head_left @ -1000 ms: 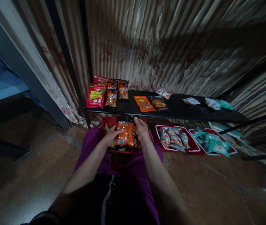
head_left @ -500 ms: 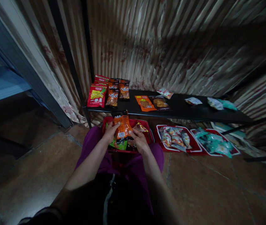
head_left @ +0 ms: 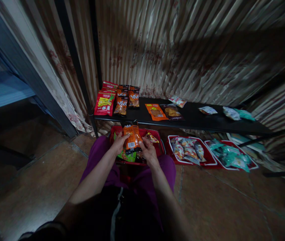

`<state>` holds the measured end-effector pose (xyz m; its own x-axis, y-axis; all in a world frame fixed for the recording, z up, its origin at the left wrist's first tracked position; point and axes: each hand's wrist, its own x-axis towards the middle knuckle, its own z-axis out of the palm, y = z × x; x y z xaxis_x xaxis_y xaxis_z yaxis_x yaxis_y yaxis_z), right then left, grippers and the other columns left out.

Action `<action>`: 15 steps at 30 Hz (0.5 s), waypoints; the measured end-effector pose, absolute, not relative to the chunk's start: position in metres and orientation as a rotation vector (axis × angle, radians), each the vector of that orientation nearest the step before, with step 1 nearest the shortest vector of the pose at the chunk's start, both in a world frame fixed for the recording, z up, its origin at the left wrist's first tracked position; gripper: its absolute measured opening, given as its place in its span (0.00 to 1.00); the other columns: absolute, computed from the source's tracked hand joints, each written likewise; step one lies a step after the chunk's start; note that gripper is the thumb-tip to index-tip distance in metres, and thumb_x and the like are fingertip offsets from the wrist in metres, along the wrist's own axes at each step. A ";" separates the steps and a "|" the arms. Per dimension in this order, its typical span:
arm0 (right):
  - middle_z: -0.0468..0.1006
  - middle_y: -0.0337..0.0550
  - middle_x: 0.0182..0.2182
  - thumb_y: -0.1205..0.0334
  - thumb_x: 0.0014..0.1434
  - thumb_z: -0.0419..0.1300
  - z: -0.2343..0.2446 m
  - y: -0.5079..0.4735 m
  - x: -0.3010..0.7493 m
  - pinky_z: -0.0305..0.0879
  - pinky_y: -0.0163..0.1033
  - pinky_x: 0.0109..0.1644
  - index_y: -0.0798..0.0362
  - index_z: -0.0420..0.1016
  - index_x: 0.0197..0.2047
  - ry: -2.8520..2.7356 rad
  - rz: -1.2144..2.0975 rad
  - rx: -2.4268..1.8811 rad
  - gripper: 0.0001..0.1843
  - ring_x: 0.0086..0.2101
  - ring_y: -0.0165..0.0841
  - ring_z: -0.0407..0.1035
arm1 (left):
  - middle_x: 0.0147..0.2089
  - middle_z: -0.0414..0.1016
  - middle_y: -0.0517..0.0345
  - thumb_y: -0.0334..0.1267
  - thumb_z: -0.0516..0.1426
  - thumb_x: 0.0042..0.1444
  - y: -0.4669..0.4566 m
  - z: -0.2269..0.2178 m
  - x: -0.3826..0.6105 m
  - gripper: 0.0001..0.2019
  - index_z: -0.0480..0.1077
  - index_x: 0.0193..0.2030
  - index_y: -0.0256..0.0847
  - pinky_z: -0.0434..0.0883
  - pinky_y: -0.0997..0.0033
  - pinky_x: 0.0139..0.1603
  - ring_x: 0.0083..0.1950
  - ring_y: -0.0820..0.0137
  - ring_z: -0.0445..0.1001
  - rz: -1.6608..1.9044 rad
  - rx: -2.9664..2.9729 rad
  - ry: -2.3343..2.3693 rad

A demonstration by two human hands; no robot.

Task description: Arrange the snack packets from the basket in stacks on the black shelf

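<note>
Just below the frame's center, the left hand (head_left: 118,144) and right hand (head_left: 149,151) are gripping an orange packet (head_left: 132,138) over a red basket (head_left: 159,140). Beyond, red pouches (head_left: 105,104) are resting on a black shelf (head_left: 195,118), left of center.

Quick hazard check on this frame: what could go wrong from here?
1. The orange packaging, held by the left hand and right hand above a red basket, could slip and drop.
2. The front red packet sits near the black shelf's front edge; a knock might send it off.
3. Teal packets overlap the front rim of the far-right basket, so one may slide to the floor.
</note>
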<state>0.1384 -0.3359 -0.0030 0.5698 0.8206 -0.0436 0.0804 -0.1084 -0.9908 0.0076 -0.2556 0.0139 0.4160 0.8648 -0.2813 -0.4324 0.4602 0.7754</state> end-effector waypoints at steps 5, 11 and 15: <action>0.68 0.48 0.58 0.58 0.53 0.59 -0.003 -0.338 0.142 0.58 0.51 0.61 0.50 0.62 0.62 -1.202 0.280 -1.772 0.32 0.57 0.41 0.62 | 0.43 0.77 0.54 0.33 0.64 0.44 -0.257 0.011 0.012 0.22 0.66 0.47 0.40 0.72 0.67 0.43 0.39 0.68 0.76 0.942 0.725 0.770; 0.61 0.37 0.63 0.69 0.56 0.49 0.003 -0.339 0.135 0.52 0.48 0.66 0.44 0.60 0.63 -1.508 0.166 -1.741 0.31 0.62 0.35 0.54 | 0.48 0.75 0.50 0.33 0.65 0.44 -0.258 0.005 0.018 0.27 0.65 0.52 0.41 0.72 0.65 0.46 0.43 0.66 0.76 0.955 0.772 0.793; 0.64 0.38 0.61 0.70 0.56 0.48 -0.009 -0.339 0.138 0.55 0.49 0.65 0.44 0.63 0.62 -1.551 0.212 -1.721 0.30 0.61 0.36 0.58 | 0.49 0.75 0.49 0.36 0.67 0.42 -0.257 -0.005 0.020 0.31 0.63 0.55 0.42 0.71 0.62 0.48 0.45 0.64 0.76 0.958 0.821 0.825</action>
